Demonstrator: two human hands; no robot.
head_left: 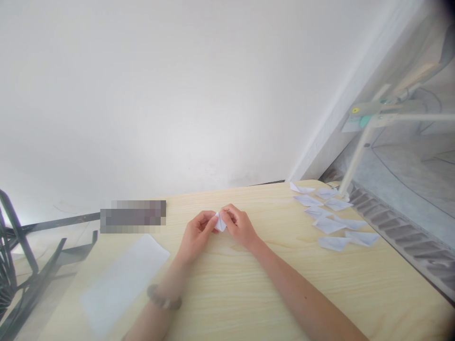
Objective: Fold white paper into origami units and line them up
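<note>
Bare forearms lie nearest the camera, a bracelet on the left, reaching over the table to a small folded paper. The left hand, nearly closed, pinches the paper's left side; the right hand, fingers curled in, grips its right. Left of the paper and nearer the camera lies a sheet; right of it, folded pieces. Beyond it stands the wall.

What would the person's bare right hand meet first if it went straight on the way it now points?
Beyond the small folded white paper it holds, the right hand would probably meet the bare left hand first, though depth there is unclear.
</note>
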